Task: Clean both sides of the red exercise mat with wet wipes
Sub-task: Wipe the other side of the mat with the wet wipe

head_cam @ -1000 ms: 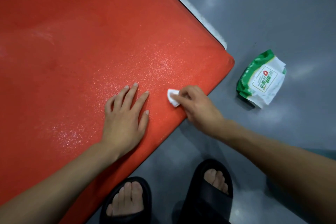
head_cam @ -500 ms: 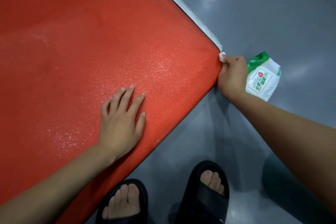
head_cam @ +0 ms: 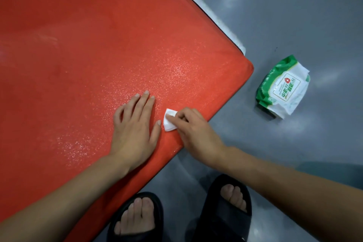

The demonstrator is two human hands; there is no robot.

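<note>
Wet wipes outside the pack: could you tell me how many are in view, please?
1: a folded white wipe on the red mat, pinched by the right hand, beside the left hand. Others may sit hidden inside the pack.

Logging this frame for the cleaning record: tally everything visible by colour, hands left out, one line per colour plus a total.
Red: 1, the exercise mat
White: 2, the folded wet wipe held on the mat and the white strip along the mat's far edge
Green and white: 1, the wipes pack on the floor
Black: 2, the left sandal and right sandal
Total: 6
</note>
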